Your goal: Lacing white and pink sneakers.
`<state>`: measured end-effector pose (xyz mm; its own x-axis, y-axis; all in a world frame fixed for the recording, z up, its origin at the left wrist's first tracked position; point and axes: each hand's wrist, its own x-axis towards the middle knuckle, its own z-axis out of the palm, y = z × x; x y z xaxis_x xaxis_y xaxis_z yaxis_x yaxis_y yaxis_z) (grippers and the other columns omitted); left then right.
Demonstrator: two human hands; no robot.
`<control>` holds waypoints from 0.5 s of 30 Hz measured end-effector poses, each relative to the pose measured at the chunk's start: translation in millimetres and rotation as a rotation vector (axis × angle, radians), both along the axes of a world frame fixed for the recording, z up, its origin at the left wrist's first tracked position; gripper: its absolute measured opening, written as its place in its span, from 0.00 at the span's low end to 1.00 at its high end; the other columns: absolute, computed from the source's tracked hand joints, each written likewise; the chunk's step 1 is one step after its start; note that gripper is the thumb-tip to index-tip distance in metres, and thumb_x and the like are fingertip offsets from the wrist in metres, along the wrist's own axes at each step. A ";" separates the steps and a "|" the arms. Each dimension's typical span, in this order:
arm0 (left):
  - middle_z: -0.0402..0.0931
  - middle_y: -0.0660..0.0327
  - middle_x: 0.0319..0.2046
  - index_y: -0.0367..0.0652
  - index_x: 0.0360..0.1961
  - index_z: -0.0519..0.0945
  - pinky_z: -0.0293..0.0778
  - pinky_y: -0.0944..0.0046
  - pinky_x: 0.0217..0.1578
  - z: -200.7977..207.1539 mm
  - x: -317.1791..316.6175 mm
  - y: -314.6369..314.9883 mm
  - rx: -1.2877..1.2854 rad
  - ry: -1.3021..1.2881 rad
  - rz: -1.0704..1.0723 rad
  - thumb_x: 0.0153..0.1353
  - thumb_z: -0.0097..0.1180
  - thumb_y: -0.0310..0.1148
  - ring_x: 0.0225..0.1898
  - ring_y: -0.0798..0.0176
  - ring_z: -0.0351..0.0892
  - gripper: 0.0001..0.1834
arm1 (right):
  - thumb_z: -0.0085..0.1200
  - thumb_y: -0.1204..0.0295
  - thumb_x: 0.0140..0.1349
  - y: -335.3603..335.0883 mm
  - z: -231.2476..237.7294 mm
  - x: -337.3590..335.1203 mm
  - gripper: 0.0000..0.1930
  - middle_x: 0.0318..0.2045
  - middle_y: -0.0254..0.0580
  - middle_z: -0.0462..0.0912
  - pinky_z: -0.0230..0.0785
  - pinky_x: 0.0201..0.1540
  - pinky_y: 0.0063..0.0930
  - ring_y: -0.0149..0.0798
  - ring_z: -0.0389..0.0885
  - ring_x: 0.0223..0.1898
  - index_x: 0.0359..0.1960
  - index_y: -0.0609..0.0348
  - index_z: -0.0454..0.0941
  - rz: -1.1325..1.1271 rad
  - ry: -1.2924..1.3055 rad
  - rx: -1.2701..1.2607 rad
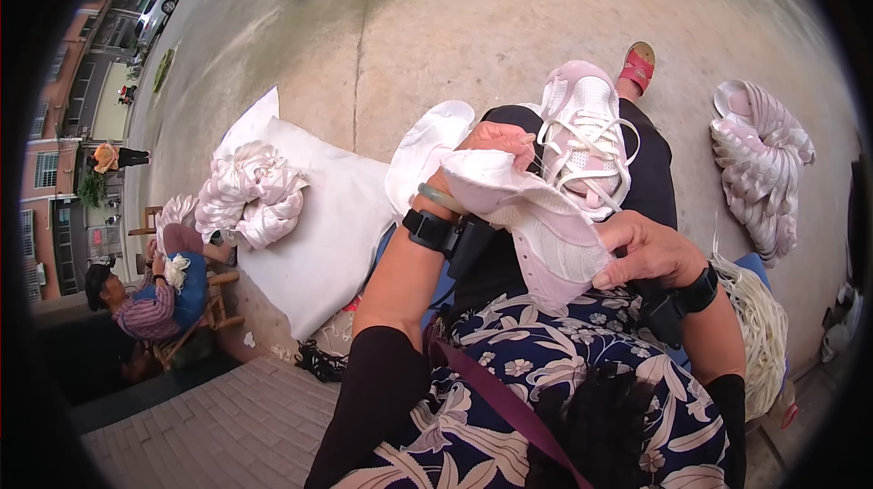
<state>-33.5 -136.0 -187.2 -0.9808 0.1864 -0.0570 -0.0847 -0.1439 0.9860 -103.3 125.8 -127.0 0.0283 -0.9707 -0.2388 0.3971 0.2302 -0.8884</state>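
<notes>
Between my two hands is a flat, unlaced shoe upper point(555, 244), white mesh with pale pink panels and small eyelets along its edge. My left hand point(498, 142) is closed on its far left end; thin pale strands show beside the fingertips. My right hand point(647, 251) pinches the opposite side between thumb and fingers. Just beyond, on my dark-trousered leg, rests a white and pink sneaker point(587, 139) with white laces threaded loosely through it, the loops hanging over its sides.
Left, a bundle of uppers point(253, 194) lies on a white sheet point(318, 244), near a white rounded piece point(426, 157). Another bundle point(762, 166) is on the concrete at right. Pale laces point(753, 330) hang beside my right arm. A seated co-worker point(155, 307) is far left.
</notes>
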 end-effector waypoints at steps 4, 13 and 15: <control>0.60 0.65 0.14 0.41 0.19 0.67 0.58 0.67 0.21 -1.0 -4.4 7.7 -0.423 0.607 0.060 0.40 0.63 0.38 0.17 0.64 0.60 0.17 | 0.65 0.65 0.48 8.6 4.3 2.4 0.15 0.27 0.38 0.80 0.67 0.44 0.25 0.31 0.77 0.32 0.29 0.66 0.79 -0.155 -0.189 0.097; 0.64 0.63 0.13 0.43 0.16 0.70 0.59 0.63 0.18 12.3 -18.5 17.3 -0.906 0.642 0.004 0.42 0.55 0.37 0.16 0.61 0.65 0.11 | 0.69 0.58 0.37 -37.7 34.2 24.8 0.30 0.29 0.43 0.71 0.66 0.36 0.31 0.44 0.73 0.33 0.40 0.62 0.72 -0.383 0.951 -0.252; 0.64 0.63 0.13 0.43 0.16 0.68 0.60 0.63 0.18 12.0 -14.3 19.4 -0.938 0.715 0.137 0.42 0.55 0.34 0.16 0.61 0.65 0.10 | 0.66 0.58 0.40 -51.2 37.6 31.1 0.28 0.31 0.46 0.72 0.66 0.38 0.34 0.47 0.73 0.34 0.42 0.61 0.72 -0.477 1.141 -0.418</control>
<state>-47.7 -116.6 -175.2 -0.8541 0.2550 0.4534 0.4880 0.6947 0.5285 -72.2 74.7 -89.4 -0.3541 -0.8349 0.4213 -0.6581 -0.0976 -0.7466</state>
